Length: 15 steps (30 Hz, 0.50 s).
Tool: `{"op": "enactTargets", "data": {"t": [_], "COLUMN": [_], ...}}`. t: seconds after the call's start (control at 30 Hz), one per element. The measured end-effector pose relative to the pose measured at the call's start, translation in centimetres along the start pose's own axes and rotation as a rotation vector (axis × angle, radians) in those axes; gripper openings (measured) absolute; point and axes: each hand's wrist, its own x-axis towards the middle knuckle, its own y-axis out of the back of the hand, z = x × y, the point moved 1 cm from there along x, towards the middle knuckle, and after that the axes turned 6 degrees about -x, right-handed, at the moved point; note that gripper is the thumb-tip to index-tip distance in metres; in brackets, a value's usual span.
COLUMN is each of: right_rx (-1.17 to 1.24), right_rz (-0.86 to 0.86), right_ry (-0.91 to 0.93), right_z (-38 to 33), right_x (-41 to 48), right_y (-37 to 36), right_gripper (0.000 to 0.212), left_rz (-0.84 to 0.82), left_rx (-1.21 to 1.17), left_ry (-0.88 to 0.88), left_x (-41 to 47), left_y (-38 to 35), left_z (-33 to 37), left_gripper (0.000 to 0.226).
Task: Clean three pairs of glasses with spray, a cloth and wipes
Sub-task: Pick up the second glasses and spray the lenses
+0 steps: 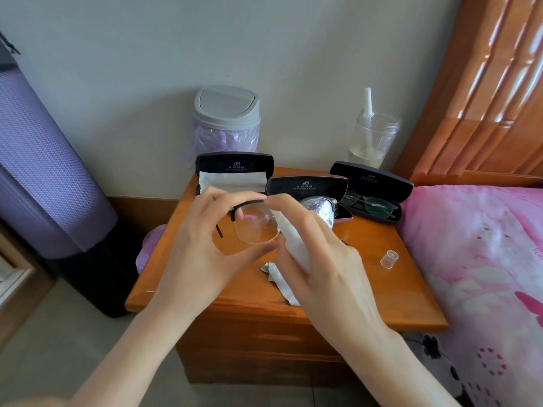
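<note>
Glasses (257, 227) with a black top rim are up in the air over the tabletop (382, 295), close to its middle. The left hand (199, 245) pinches them, fingers on the rim and thumb under the bare bottom edge of the lens. The lens has wet drops on it.

At 3 o'clock, just beside the lens, the right hand (323, 254) is curled round a small white bottle (293, 239), with one finger on top. I think it is the spray.

I think these glasses are light and easy to break. The thin arms would bend, and the wet lens would be slippery. The black rim is the best place to hold, not the glass.

At 5 o'clock a white cloth (282, 286) lies on the tabletop. It looks soft and floppy, so any corner will do. At 1 o'clock a second pair (318, 211), also wet, sits in an open case (305, 185). At 2 o'clock a third pair (370, 205) lies in another case (373, 179). At 12 o'clock a third case (235, 163) holds a folded wipe (232, 179). A little clear cap (389, 257) stands at 3 o'clock, farther out. A small bin (226, 113) and a jar (376, 139) stand at the back, and a pink bed (484, 259) is beside the tabletop.
</note>
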Motion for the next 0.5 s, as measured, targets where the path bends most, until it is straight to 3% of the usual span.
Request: {"op": "enactTargets", "data": {"t": [0.17, 0.3, 0.5], "right_rx": [-0.031, 0.118, 0.189], "right_rz": [0.023, 0.091, 0.207], "right_ry": [-0.011, -0.084, -0.467], "right_z": [0.3, 0.9, 8.1], "right_x": [0.1, 0.1, 0.6], "right_y": [-0.1, 0.9, 4.0], "right_gripper": [0.045, 0.045, 0.055], "left_rz": [-0.002, -0.004, -0.008], "left_rx": [0.0, 0.013, 0.023], "left_ry": [0.004, 0.024, 0.028], "left_x": [0.0, 0.1, 0.2], "left_y": [-0.1, 0.0, 0.7], "left_z": [0.1, 0.1, -0.3], "left_gripper": [0.052, 0.056, 0.056]}}
